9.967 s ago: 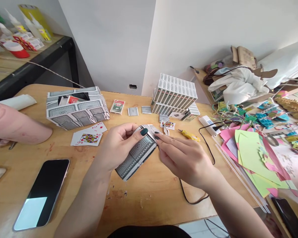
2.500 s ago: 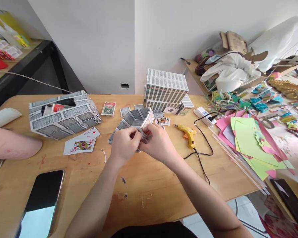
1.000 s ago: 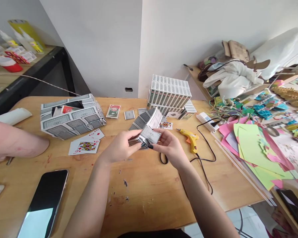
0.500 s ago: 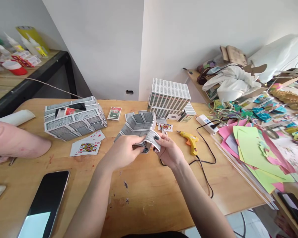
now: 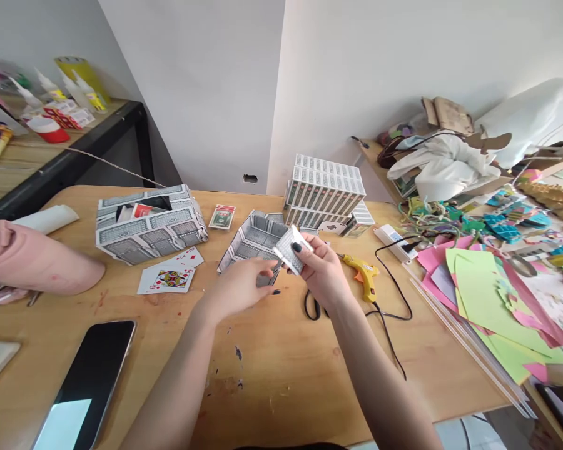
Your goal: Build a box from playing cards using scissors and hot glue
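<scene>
My right hand [image 5: 323, 267] pinches a small folded playing card [image 5: 291, 250] with a grey patterned back, thumb on its face, raised above the table. My left hand [image 5: 241, 287] is just left of it, fingers apart and apparently holding nothing. Behind the left hand lies an open tray made of playing cards [image 5: 251, 240], its near side partly covered by that hand. A yellow glue gun [image 5: 366, 281] rests to the right of my right hand, its nozzle close to the fingers.
A box covered in cards [image 5: 152, 234] stands left, with loose cards [image 5: 166, 280] before it. Stacked card packs [image 5: 326, 190] stand at the back. A phone [image 5: 91, 375], pink roll [image 5: 42, 256], power strip [image 5: 396, 242] and coloured paper [image 5: 488, 300] surround the work area. The glue gun's cable loops across the right.
My left hand has come off the card tray, which now lies lower on the table. My right hand has lifted the folded card up and away from it. The view has shifted slightly.
</scene>
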Motion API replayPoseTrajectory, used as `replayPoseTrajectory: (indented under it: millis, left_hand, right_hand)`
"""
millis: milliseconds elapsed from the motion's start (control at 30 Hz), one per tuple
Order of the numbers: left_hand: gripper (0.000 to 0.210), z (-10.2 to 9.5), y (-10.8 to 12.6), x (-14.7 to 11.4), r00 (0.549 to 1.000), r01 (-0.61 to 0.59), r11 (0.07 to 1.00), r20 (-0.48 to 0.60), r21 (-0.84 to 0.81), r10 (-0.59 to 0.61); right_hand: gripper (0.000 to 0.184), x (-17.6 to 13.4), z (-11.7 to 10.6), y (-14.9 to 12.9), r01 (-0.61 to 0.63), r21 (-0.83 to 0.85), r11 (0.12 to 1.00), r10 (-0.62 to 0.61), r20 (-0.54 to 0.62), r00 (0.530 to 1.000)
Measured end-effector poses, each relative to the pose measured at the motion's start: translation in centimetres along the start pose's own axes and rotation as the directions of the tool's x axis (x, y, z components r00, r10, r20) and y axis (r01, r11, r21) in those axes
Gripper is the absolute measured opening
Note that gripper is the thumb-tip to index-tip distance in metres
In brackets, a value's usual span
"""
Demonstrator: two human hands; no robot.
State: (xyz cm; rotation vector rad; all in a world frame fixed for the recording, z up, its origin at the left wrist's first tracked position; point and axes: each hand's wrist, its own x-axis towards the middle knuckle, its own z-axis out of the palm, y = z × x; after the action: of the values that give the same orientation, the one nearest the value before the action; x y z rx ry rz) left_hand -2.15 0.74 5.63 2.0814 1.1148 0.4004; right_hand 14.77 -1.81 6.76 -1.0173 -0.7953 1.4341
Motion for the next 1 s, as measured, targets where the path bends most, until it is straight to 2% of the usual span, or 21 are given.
replayPoseTrajectory:
  millis: [100,167,300,367,433,467,500,567,600,633,667,700,733,767,833,900,1000]
  left_hand:
    - [0.034,-0.8,0.1,0.0,0.994,-0.009,0.917,-0.108,-0.398,-0.037]
    - [0.03,-0.9,0.0,0.1,0.983,0.008,0.844,-0.151,-0.536,-0.105]
    - [0.015,-0.6,-0.4,0.4,0.942,0.067,0.831,-0.239,-0.552,-0.235]
    - [0.013,-0.6,-0.7,0.5,0.916,0.063,0.819,-0.294,-0.57,-0.274]
    - [0.014,-0.8,-1.3,0.5,0.867,0.033,0.797,-0.38,-0.602,-0.322]
    - [0.016,-1.2,-1.8,0.4,0.825,0.006,0.791,-0.444,-0.612,-0.349]
    - [0.018,-1.7,-2.4,0.3,0.761,-0.034,0.79,-0.528,-0.612,-0.377]
    - [0.023,-3.1,-4.0,-0.1,0.575,-0.094,0.832,-0.712,-0.547,-0.403]
    - [0.025,-4.1,-5.0,-0.4,0.46,-0.105,0.872,-0.801,-0.477,-0.383]
    - [0.027,-5.1,-6.0,-0.6,0.36,-0.075,0.919,-0.87,-0.386,-0.336]
    - [0.028,-6.2,-7.0,-0.8,0.299,0.011,0.957,-0.913,-0.289,-0.279]
    - [0.028,-7.4,-7.8,-1.0,0.257,0.157,0.972,-0.943,-0.174,-0.21]
    - [0.028,-8.5,-8.6,-1.1,0.258,0.302,0.952,-0.957,-0.054,-0.136]
    - [0.028,-9.5,-9.4,-1.1,0.298,0.406,0.912,-0.951,0.05,-0.08]
    - [0.028,-11.2,-10.6,-0.8,0.422,0.506,0.835,-0.906,0.218,-0.02]
    - [0.03,-12.3,-11.6,-0.3,0.519,0.557,0.769,-0.855,0.312,-0.029]
    - [0.032,-13.2,-12.8,0.5,0.699,0.614,0.678,-0.677,0.403,-0.231]
  right_hand:
    - [0.035,0.2,-0.4,2.3,-0.005,0.004,1.0,0.005,-0.008,1.0]
    - [0.037,0.4,-0.4,3.2,-0.023,-0.007,1.0,0.023,0.003,1.0]
    - [0.042,0.6,-0.2,3.9,-0.073,-0.033,0.997,0.074,0.05,0.996]
    - [0.038,0.7,-0.1,3.9,-0.081,-0.057,0.995,0.084,0.055,0.995]
    - [0.032,0.6,-0.2,3.9,-0.085,-0.097,0.992,0.087,0.019,0.996]
    - [0.03,0.5,-0.3,3.9,-0.087,-0.115,0.99,0.087,-0.006,0.996]
    - [0.029,0.4,-0.5,3.9,-0.087,-0.127,0.988,0.083,-0.031,0.996]
    - [0.03,0.1,-1.1,4.0,-0.081,-0.13,0.988,0.072,-0.079,0.994]
    - [0.03,0.0,-1.5,4.1,-0.081,-0.125,0.989,0.068,-0.103,0.992]
    - [0.031,-0.2,-1.9,4.2,-0.084,-0.119,0.989,0.069,-0.128,0.989]
    - [0.032,-0.4,-2.3,4.3,-0.091,-0.114,0.989,0.073,-0.154,0.985]
    - [0.032,-0.5,-2.7,4.5,-0.101,-0.11,0.989,0.08,-0.179,0.981]
    - [0.033,-0.7,-3.1,4.6,-0.111,-0.109,0.988,0.087,-0.202,0.975]
    - [0.034,-0.9,-3.4,4.8,-0.119,-0.109,0.987,0.092,-0.223,0.97]
    - [0.036,-1.2,-3.9,5.1,-0.131,-0.113,0.985,0.099,-0.252,0.963]
    - [0.037,-1.6,-4.3,5.2,-0.139,-0.12,0.983,0.104,-0.262,0.959]
    - [0.037,-1.9,-4.7,5.4,-0.145,-0.154,0.977,0.101,-0.264,0.959]
